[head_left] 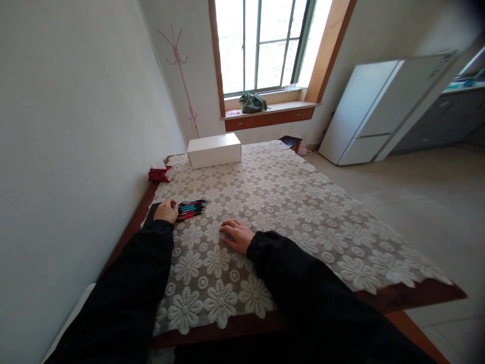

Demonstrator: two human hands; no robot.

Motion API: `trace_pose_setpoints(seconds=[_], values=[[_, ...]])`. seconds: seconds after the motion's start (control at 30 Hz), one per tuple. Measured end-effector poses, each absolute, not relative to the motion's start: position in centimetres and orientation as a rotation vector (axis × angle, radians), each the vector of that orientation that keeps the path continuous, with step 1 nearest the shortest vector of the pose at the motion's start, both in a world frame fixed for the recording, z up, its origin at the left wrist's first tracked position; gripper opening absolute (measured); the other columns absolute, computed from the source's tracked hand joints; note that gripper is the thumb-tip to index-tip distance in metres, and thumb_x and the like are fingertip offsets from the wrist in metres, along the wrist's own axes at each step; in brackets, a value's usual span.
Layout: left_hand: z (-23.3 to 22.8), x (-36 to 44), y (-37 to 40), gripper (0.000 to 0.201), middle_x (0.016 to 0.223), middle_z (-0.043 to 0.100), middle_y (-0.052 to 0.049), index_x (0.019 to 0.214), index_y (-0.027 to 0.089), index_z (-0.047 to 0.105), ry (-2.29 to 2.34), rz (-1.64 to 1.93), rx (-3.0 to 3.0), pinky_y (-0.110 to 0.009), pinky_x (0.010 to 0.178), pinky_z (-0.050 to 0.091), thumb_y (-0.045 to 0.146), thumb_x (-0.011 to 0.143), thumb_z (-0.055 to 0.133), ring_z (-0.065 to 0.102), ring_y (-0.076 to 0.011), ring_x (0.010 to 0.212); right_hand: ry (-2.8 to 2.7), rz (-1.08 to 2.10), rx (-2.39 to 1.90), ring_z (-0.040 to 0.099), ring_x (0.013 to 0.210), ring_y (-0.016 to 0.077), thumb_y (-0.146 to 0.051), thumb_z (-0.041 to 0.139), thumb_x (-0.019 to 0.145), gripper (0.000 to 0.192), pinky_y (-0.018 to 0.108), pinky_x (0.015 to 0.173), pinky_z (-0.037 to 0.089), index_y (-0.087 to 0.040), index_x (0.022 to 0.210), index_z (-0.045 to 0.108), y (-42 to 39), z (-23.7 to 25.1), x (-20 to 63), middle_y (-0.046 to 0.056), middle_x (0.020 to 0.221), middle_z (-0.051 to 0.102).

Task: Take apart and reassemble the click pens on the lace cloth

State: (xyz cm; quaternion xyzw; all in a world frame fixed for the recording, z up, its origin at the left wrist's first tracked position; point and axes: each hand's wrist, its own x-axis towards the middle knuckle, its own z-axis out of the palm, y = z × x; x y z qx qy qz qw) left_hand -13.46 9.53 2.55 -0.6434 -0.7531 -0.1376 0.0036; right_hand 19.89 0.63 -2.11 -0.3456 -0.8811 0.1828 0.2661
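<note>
The left hand (165, 210) curls around the near ends of the pens (191, 209) lying left on the surface (288, 202), right hand (237, 235) spread flat beside; a loose grip could scatter them.

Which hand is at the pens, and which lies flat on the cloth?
The left hand is at the pens, closed on their near ends. The right hand lies flat, palm down, on the lace cloth, apart from them.

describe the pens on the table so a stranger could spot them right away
Start at the table under the floral lace cloth, and go to its wall-side edge. The pens lie there in a tight bunch, one end under the left hand. They are the only slim red, teal and black things there.
</note>
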Motion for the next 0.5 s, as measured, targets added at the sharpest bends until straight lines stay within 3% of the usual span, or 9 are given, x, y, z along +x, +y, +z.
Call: trace_pose_setpoints(seconds=[0.13, 0.3, 0.5], values=[[3.7, -13.6, 10.0, 0.032, 0.099, 0.075, -0.009, 0.095, 0.022, 0.066, -2.516, -0.213, -1.938, -0.033, 0.081, 0.051, 0.049, 0.086, 0.051, 0.069, -0.0278, 0.096, -2.376, 0.492, -0.924, 0.052, 0.122, 0.0257, -0.028, 0.066, 0.088, 0.030, 0.044, 0.106, 0.044, -0.022, 0.117, 0.063, 0.6, -2.1, 19.9, 0.009, 0.126, 0.060], [4.6, -13.2, 11.2, 0.053, 0.102, 0.076, -0.011, 0.092, 0.022, 0.068, -2.554, -0.090, -1.962, -0.035, 0.081, 0.051, 0.071, 0.080, 0.050, 0.068, -0.0296, 0.098, -2.379, 0.494, -0.925, 0.052, 0.121, 0.0258, -0.028, 0.066, 0.087, 0.029, 0.044, 0.106, 0.045, -0.023, 0.116, 0.063, 0.6, -2.0, 19.9, 0.009, 0.126, 0.060], [4.8, -12.9, 12.8, 0.060, 0.098, 0.075, -0.014, 0.087, 0.021, 0.071, -2.530, 0.046, -1.962, -0.038, 0.077, 0.053, 0.077, 0.069, 0.060, 0.069, -0.0335, 0.097, -2.387, 0.494, -0.930, 0.051, 0.123, 0.0257, -0.028, 0.066, 0.088, 0.031, 0.044, 0.107, 0.044, -0.023, 0.118, 0.062, 0.6, -2.1, 20.0, 0.009, 0.126, 0.060]])
